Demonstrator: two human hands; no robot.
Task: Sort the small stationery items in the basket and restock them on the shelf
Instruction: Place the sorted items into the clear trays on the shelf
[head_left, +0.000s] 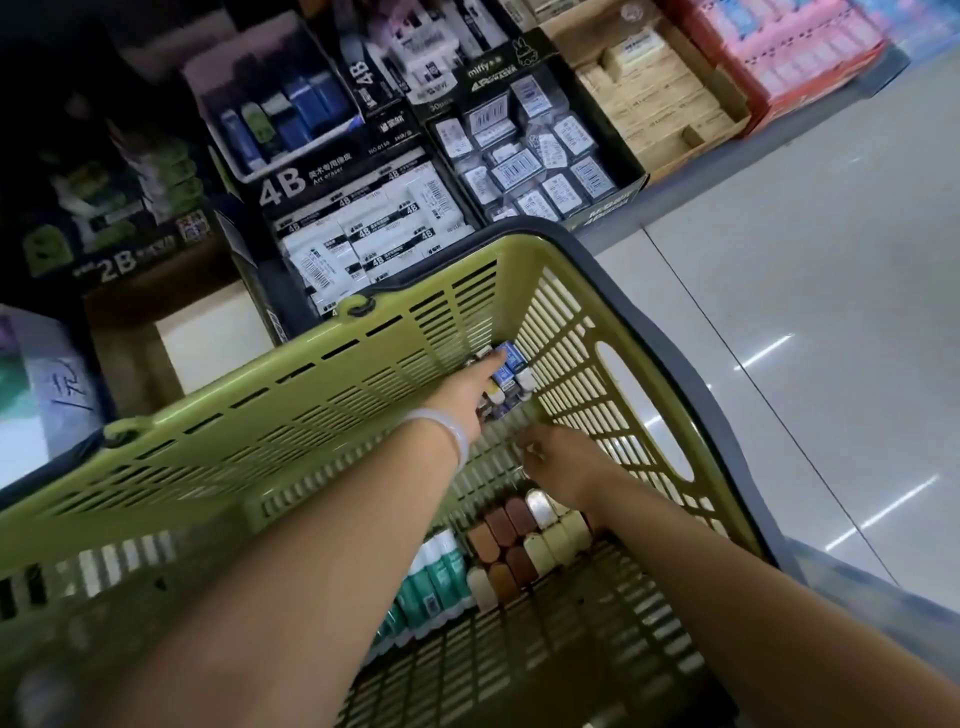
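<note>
Head view: you have both arms down inside the green basket (311, 415), which sits just in front of the shelf (467, 171) of eraser display boxes. Your left hand (470, 400) reaches to the far corner, fingers stretched out straight and touching the small blue packets (506, 366) heaped there. Your right hand (558, 462) is close beside it with fingers curled; whether they pinch anything you cannot tell, as the view is too blurred. More stock lies nearer you: brown and cream erasers (519, 545) and green-white tubes (436, 577). The likely risk is that loose packets slip through the slotted floor or get mixed into the wrong display box, since several 4B boxes (358, 228) look alike.
</note>
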